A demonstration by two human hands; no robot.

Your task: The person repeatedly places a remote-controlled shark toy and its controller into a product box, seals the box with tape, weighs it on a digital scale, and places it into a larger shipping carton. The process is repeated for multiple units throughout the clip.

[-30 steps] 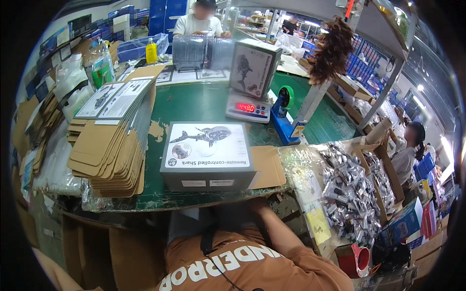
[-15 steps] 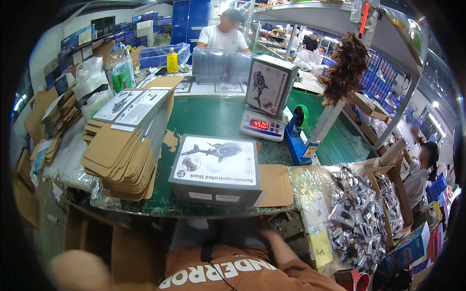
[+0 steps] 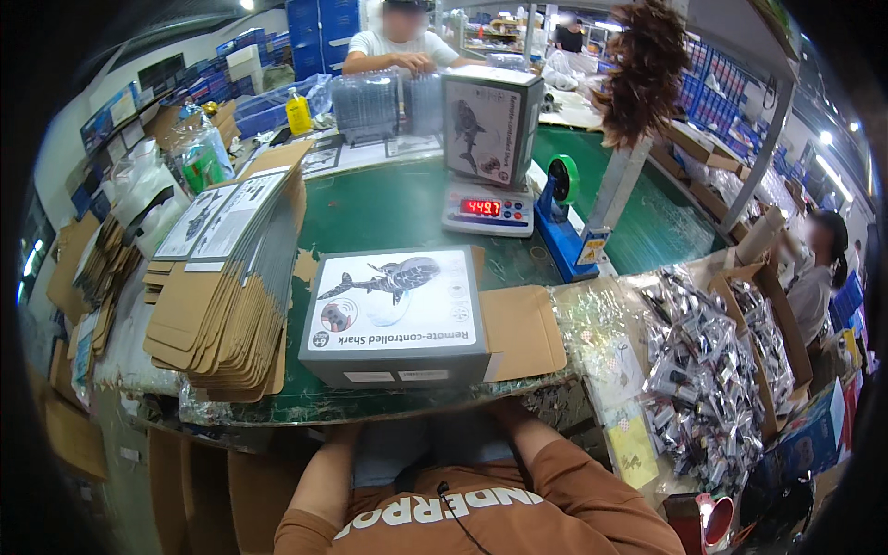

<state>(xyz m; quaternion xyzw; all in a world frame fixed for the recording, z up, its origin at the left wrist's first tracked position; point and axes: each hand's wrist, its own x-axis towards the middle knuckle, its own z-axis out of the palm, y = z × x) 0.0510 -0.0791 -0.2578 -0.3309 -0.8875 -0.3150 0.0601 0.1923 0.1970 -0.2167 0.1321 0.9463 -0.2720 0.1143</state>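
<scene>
Both my forearms come up from the lower edge. My left forearm (image 3: 328, 467) and my right forearm (image 3: 532, 433) reach under the table's front edge, which hides the fingers of both hands. Just beyond it lies a grey and white toy box (image 3: 393, 310) with a shark picture, its brown cardboard flap (image 3: 520, 326) sticking out to the right. Neither hand touches the visible part of this box. Behind it, a similar box (image 3: 490, 125) stands upright on a white digital scale (image 3: 487, 211) with a lit red display.
Flattened cartons (image 3: 217, 305) are stacked at left. Right of the scale stands a blue tape dispenser (image 3: 566, 236). Small bagged parts (image 3: 694, 388) are heaped at right. Across the green table (image 3: 370, 208), a person in white handles clear plastic trays (image 3: 367, 104).
My left arm has swung in from the lower left, its hand now beneath the table edge. My right hand remains there. The view has shifted; the person opposite now has a hand atop the trays.
</scene>
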